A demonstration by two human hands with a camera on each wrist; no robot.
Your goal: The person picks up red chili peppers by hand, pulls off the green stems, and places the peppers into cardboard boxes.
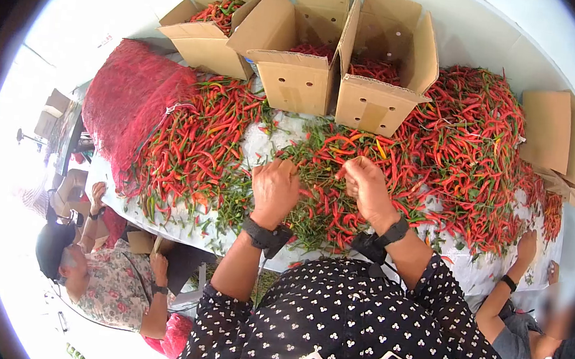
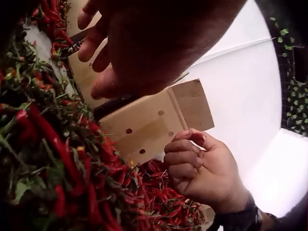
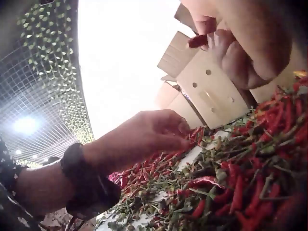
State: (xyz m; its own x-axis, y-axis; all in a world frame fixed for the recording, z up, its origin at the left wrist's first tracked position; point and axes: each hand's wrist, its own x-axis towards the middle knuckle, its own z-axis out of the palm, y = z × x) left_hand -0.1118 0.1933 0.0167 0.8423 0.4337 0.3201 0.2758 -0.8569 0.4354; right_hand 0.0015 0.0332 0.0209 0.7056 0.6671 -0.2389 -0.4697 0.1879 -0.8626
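Between the thumb and fingers of my right hand (image 3: 250, 43), a red chili pepper (image 3: 197, 41) is pinched, its end sticking out; the rest of it is hidden in the fist. The same chili (image 2: 197, 138) shows in the left wrist view. My left hand (image 1: 276, 191) hovers over the heap with its fingers relaxed and bent, and nothing shows in them in the left wrist view. Under and between the hands lie green stems (image 1: 314, 182) mixed with loose red chilies (image 1: 322, 213).
Cardboard boxes with chilies, a left box (image 1: 207, 46), a middle box (image 1: 296, 84) and a right box (image 1: 374, 105), stand behind the heap. A red mesh sack (image 1: 131, 90) lies left; a large chili pile (image 1: 472, 141) rises right. One person sits at each side.
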